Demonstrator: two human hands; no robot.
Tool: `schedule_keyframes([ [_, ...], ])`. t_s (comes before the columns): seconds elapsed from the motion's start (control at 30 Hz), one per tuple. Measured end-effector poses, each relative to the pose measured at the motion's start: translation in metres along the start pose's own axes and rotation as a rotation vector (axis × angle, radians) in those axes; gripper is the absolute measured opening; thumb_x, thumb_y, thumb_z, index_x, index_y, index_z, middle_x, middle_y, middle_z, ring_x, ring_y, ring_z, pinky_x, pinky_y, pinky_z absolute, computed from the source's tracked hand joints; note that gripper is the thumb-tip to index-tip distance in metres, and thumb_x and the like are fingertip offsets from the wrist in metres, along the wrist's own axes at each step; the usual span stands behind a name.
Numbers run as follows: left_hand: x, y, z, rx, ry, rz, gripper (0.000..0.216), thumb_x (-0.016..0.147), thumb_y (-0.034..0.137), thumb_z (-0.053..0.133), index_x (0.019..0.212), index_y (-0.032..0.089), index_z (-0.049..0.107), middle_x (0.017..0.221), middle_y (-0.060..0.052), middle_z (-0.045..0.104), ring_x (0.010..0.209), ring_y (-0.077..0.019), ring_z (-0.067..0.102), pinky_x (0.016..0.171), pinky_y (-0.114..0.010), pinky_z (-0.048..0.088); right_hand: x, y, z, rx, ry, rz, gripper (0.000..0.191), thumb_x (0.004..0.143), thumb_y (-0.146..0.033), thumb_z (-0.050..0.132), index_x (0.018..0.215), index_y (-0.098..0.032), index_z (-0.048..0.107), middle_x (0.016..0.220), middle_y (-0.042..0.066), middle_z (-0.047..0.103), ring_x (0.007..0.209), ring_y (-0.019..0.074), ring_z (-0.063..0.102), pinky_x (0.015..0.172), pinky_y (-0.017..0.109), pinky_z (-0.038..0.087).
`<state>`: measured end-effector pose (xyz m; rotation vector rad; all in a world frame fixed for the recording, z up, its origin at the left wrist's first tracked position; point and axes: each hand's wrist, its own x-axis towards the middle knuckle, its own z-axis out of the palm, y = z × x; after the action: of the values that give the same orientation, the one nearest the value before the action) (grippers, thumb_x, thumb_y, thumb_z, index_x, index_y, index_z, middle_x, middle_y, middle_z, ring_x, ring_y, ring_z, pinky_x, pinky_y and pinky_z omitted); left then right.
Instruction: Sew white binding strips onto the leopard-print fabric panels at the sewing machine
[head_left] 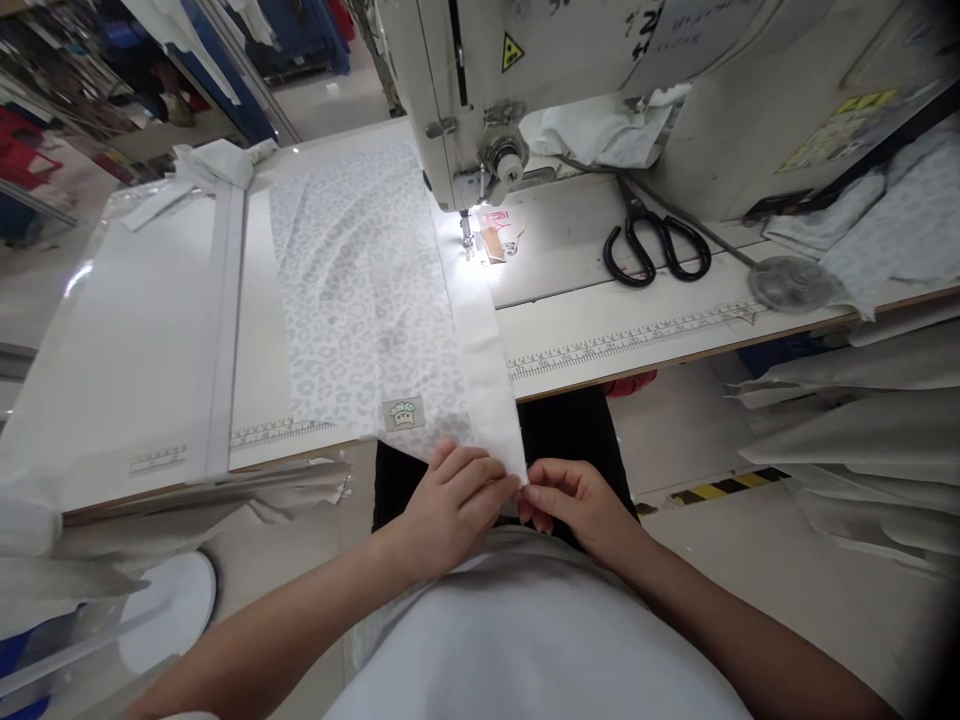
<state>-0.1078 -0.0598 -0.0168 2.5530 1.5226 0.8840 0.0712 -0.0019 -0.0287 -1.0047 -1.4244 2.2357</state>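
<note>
A pale leopard-print fabric piece (360,290) with a white band (487,370) along its right side runs from the sewing machine (469,130) down over the table's front edge. Near its lower end sits a small grey label (403,413). My left hand (461,500) is closed on the fabric's lower edge, its fingers lying over the cloth. My right hand (574,500) pinches the band's bottom corner between thumb and fingers, right beside the left fingertips. Under the lit needle area, the presser foot (466,240) stands at the band's upper end; whether it touches the cloth I cannot tell.
Black-handled scissors (660,245) lie on the table (592,345), right of the needle. A printed ruler (637,335) follows the front edge. A grey strip (225,330) crosses the left side. More leopard fabric (907,220) is at the right, beside a round clear disc (791,284).
</note>
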Motion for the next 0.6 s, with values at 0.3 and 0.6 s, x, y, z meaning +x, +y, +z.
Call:
schedule_keyframes([
  [0.3, 0.003, -0.002, 0.000, -0.206, -0.034, -0.108, 0.020, 0.082, 0.008, 0.054, 0.099, 0.017, 0.054, 0.090, -0.005, 0.062, 0.082, -0.0153, 0.052, 0.078, -0.034, 0.041, 0.008, -0.008, -0.019, -0.941, 0.141, -1.005, 0.027, 0.081, -0.007, 0.055, 0.106, -0.016, 0.056, 0.104, 0.009, 0.062, 0.103, 0.0220, 0.055, 0.087, 0.041, 0.047],
  [0.6, 0.021, -0.001, -0.018, -0.416, -0.106, -0.195, 0.012, 0.082, 0.005, 0.050, 0.087, 0.016, 0.052, 0.082, -0.004, 0.060, 0.077, -0.0138, 0.052, 0.072, -0.030, 0.046, 0.017, -0.021, -0.025, -1.156, 0.024, -1.253, 0.011, 0.084, -0.006, 0.055, 0.092, -0.010, 0.063, 0.094, 0.010, 0.069, 0.095, 0.0190, 0.061, 0.081, 0.034, 0.051],
])
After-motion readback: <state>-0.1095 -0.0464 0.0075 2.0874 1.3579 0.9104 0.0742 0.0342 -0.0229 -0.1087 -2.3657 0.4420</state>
